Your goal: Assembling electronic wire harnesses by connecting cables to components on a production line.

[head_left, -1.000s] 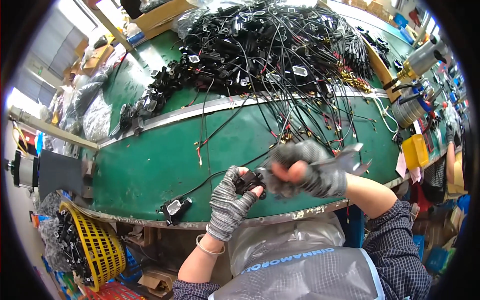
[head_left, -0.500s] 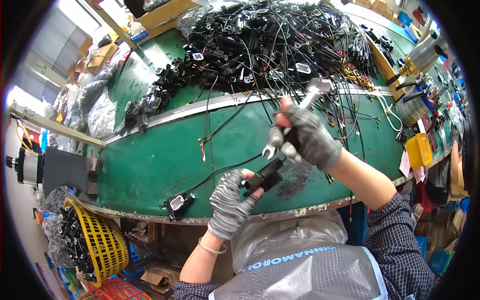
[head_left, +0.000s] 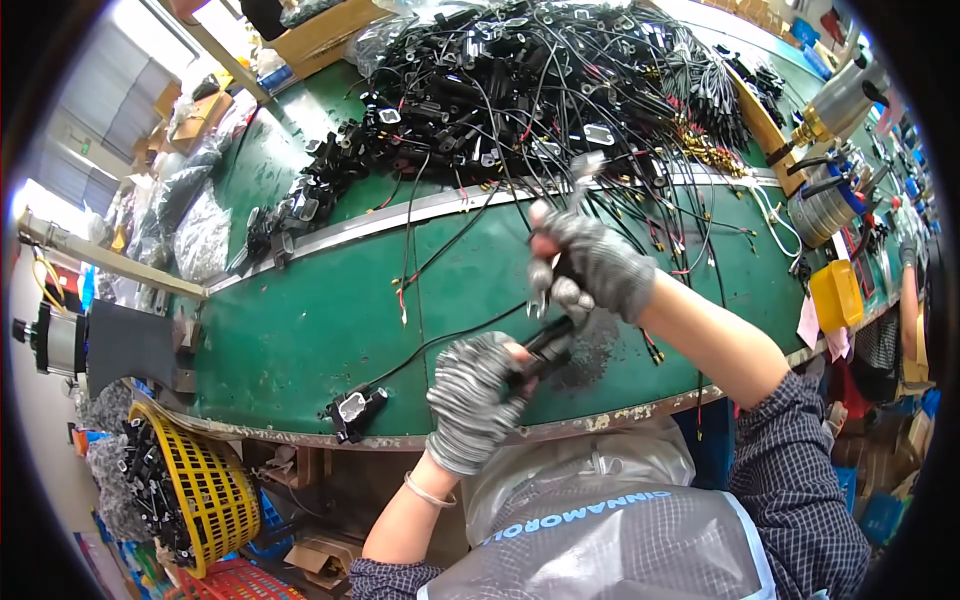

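My left hand, in a grey striped glove with bare fingertips, is closed round a black tube-shaped part above the near edge of the bench. In my right hand, also gloved, is a metal wrench, its open jaw pointing down by the part's upper end. The wrench's other end sticks up past my fingers, blurred. Whether the jaw touches the part, I cannot tell. A thin black cable runs left from near my hands to a black housing with a pale metal face, lying at the bench edge.
Across the back of the green bench is a big heap of black cabled parts, behind a metal strip. A yellow basket of parts stands lower left. To the right are a yellow bin and a wire spool.
My right hand has moved left and slightly down with the wrench, whose upper end has swung left. The left hand and black part have shifted slightly right, closer to the wrench.
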`<state>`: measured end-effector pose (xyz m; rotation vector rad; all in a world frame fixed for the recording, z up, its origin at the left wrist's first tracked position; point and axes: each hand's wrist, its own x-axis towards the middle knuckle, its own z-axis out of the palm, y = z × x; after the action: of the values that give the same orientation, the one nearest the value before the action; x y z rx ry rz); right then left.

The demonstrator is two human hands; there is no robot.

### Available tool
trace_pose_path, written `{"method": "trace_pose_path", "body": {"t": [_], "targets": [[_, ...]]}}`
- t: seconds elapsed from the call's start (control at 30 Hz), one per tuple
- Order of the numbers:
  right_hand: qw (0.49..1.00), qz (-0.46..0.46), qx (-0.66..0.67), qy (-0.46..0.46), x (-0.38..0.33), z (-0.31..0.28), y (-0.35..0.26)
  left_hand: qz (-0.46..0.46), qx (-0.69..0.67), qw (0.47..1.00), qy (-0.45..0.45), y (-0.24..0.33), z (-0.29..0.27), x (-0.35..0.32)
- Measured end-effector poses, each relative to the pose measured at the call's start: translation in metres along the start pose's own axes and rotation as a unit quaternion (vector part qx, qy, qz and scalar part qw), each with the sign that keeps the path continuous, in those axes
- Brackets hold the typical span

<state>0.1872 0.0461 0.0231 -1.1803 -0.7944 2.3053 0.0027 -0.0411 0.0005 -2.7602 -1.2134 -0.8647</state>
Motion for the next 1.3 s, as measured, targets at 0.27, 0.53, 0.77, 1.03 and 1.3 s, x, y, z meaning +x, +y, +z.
{"method": "trace_pose_path", "body": {"t": [0.27,0.53,0.77,1.03,1.3], "targets": [[0.878,-0.391,-0.277,0.007,-0.029,0.035,0.025,-0.323,-0.341,0.883,-0.003,0.002,0.001,0.005],[0.978,0.107,-0.140,-0.110,0.004,0.005,0.004,0.071,0.064,0.995,0.012,-0.003,0.016,-0.001],[0.821,-0.477,-0.314,0.011,-0.014,0.019,0.043,-0.386,-0.447,0.807,-0.021,-0.013,0.015,-0.007],[0.983,0.078,-0.117,-0.119,-0.001,0.005,0.000,0.055,0.006,0.998,0.035,-0.005,0.011,0.002],[0.941,-0.308,-0.137,0.008,-0.034,0.031,0.035,-0.398,-0.488,0.776,-0.017,-0.005,0.009,0.002]]}}
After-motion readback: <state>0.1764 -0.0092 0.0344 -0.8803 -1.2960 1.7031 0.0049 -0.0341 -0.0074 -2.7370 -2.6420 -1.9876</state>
